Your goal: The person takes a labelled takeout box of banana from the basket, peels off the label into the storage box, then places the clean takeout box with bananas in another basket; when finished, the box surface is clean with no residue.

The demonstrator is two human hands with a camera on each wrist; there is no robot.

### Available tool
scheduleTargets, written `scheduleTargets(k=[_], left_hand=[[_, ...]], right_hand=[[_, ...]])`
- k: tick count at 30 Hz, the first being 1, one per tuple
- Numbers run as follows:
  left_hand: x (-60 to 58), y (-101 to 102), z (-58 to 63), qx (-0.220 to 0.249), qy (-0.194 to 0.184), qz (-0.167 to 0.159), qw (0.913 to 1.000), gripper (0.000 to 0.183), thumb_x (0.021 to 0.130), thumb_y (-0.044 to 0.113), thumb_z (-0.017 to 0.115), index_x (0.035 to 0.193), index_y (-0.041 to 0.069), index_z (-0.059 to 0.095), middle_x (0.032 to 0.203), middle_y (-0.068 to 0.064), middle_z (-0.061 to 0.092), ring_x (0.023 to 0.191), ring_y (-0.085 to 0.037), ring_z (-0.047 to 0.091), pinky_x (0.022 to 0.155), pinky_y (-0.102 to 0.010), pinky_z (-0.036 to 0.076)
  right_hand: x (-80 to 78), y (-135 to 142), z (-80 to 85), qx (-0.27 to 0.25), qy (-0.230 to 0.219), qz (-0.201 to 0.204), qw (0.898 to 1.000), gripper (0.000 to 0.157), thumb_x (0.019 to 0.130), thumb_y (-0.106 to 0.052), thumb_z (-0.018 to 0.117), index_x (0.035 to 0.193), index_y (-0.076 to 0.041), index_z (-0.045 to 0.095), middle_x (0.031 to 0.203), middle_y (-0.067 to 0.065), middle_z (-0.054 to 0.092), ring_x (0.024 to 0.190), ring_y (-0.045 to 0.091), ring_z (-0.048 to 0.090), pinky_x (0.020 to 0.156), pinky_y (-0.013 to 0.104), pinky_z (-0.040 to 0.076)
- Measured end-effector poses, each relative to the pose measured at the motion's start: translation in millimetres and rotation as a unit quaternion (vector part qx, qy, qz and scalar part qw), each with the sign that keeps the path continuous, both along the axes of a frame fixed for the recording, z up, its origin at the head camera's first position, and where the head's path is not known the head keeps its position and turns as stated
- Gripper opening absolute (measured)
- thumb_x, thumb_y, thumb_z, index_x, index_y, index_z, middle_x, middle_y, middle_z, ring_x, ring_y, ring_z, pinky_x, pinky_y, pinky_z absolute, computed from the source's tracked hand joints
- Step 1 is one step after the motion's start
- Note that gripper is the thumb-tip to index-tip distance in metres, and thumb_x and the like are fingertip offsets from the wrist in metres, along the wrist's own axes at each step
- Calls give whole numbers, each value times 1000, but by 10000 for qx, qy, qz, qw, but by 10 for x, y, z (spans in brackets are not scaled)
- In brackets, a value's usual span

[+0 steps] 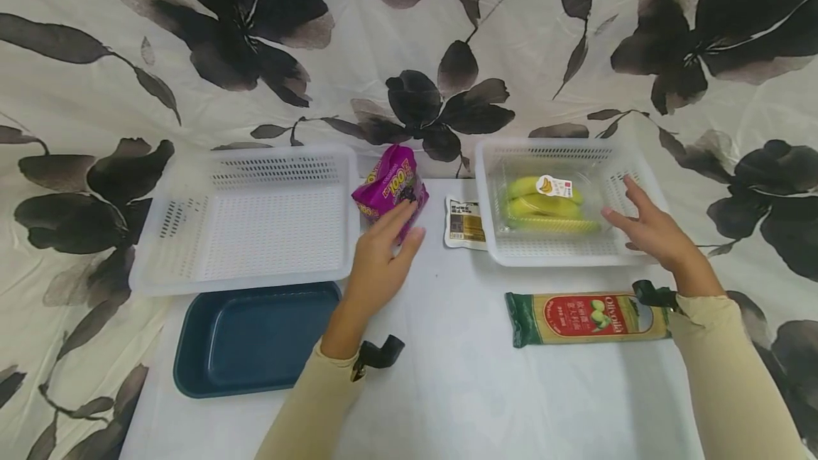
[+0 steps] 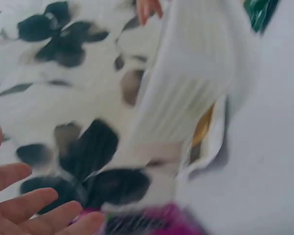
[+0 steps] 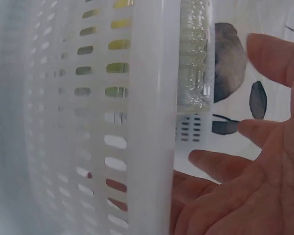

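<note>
My left hand [image 1: 378, 268] is over the front of a purple snack bag [image 1: 391, 179] in the head view, its fingers extended. Whether they touch the bag I cannot tell; only its purple edge shows in the left wrist view. Over the right end of the smaller white basket [image 1: 575, 260] is my right hand [image 1: 661, 236], fingers spread and holding nothing. A clear plastic box of bananas [image 1: 546, 206] lies inside that basket. The right wrist view shows the right hand's fingers [image 3: 220, 166] beside the slotted basket wall, apart from the box.
A larger white basket [image 1: 275, 282] stands left of the bag, with a dark blue tray [image 1: 255, 346] in front. A small flat packet [image 1: 465, 224] lies partly under the smaller basket's left edge. An Olivoila pasta pack [image 1: 588, 316] lies nearer me. Floral cloth [image 1: 549, 34] covers the back.
</note>
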State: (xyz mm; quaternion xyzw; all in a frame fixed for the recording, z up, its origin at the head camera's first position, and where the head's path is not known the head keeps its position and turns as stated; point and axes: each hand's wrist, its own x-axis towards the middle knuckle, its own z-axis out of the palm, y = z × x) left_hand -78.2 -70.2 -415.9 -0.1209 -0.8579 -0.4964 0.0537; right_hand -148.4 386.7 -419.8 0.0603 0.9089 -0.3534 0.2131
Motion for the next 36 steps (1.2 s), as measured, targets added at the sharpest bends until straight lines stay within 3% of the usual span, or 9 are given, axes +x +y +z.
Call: scheduleTargets(k=[6, 14, 20, 28, 36], left_hand=[[-132, 381, -184, 1067, -890, -207, 9901, 48, 104, 36, 60, 147, 15, 56, 150, -9, 55, 134, -27, 59, 97, -40, 58], [-347, 729, -383, 2216, -1785, -179, 9585, 48, 105, 33, 59, 147, 9, 55, 146, -14, 57, 128, -31, 64, 87, -35, 62], [-475, 918, -554, 2352, -2083, -105, 9493, 45, 103, 29, 62, 145, 14, 57, 143, -12, 59, 126, -28, 65, 84, -32, 62], [-566, 1086, -683, 2853, -2466, -201, 9259, 44, 101, 22, 66, 144, 19, 58, 144, -11, 57, 125, -27, 65, 85, -32, 62], [-588, 1197, -708, 2668, -2579, -97, 9286, 41, 100, 18, 67, 140, 27, 62, 145, -12, 57, 120, -21, 67, 83, -30, 62]], right_hand=[[-60, -23, -70, -883, -306, -427, 9947, 95, 104, -47, 54, 160, -33, -21, 168, 23, -18, 148, 64, 11, 100, 69, 44], [-109, -22, -169, -1517, -406, -597, 9858, 90, 106, -34, 56, 161, -36, -15, 169, 24, -16, 150, 59, 17, 99, 61, 51], [-135, -48, -203, -1660, -414, -559, 9837, 83, 108, -30, 52, 162, -36, -10, 168, 24, -17, 151, 56, 17, 96, 48, 57], [-180, -88, -258, -1580, -348, -789, 9837, 79, 107, -31, 52, 162, -39, -4, 168, 31, -2, 150, 52, 26, 93, 40, 60], [-184, -67, -283, -1608, -409, -867, 9823, 78, 107, -34, 53, 160, -44, -4, 169, 29, 1, 150, 49, 28, 93, 37, 59]])
